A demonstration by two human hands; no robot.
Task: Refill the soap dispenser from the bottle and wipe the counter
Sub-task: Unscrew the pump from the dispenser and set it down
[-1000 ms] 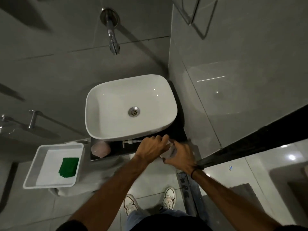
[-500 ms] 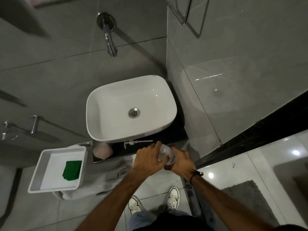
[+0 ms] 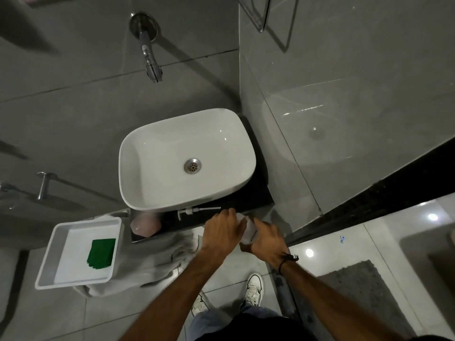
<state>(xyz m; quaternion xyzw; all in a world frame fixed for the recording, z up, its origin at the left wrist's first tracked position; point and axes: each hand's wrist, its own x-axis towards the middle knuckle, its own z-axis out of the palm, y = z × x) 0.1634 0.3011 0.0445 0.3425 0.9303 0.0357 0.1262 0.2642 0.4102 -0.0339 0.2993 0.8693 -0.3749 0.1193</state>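
A white basin [image 3: 187, 158] sat on a dark counter [image 3: 261, 195] set into the corner of grey tiled walls, and everything else is placed from it. Above the basin, a chrome tap [image 3: 149, 57] stuck out of the wall and pointed down toward the bowl. Below and to the left of the basin stood a white tray [image 3: 46, 267], holding a green cloth [image 3: 101, 253] that lay flat on its floor. Between the tray and the basin's front rim, a pink rounded dispenser [image 3: 145, 224] stood on the counter, its top open. Just under the front rim lay a white pump [image 3: 197, 210], flat on the counter, its long axis running left to right along the rim, the spout end to the left and the thin tube pointing right. Below the basin's front right corner, at the counter edge, both hands met around a small clear bottle [image 3: 249, 230]. The left hand [image 3: 221, 233] curled over its upper end, and the right hand [image 3: 267, 239] gripped its lower body. The bottle was mostly hidden between them; its long axis seemed to run toward the basin, but which way its mouth pointed could not be made out.
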